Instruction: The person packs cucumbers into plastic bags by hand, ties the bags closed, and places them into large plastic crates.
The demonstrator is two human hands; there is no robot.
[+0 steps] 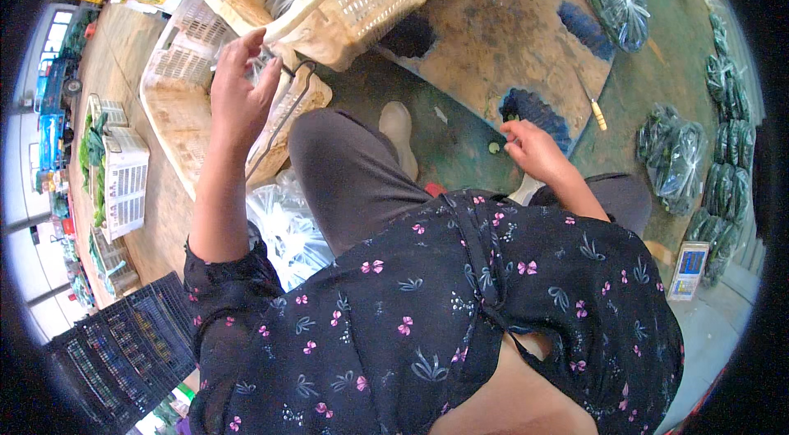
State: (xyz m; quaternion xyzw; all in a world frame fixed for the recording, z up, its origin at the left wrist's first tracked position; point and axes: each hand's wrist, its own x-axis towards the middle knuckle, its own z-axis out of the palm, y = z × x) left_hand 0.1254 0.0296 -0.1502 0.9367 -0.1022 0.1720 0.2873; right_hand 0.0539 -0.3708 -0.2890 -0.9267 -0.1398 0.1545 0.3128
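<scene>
My left hand (240,98) is raised at the near corner of a dirty white plastic crate (362,11), thumb and fingers apart. Clear plastic (261,67) shows behind the gap between them; no firm hold on it can be seen. Beside that hand runs a long bent metal rod (289,116) with a dark hooked end. Over the corner of a worn board (485,44), my right hand (538,151) has its fingers curled together. A tiny dark green bit shows by the fingertips, but what they hold, if anything, is too small to name.
A second stained crate (168,94) stands under the first. On the board lie a knife with a yellow handle (598,116) and a bagged green bundle (612,6). More bagged greens (672,157) line the right. Clear plastic bags (288,221) sit by my left leg.
</scene>
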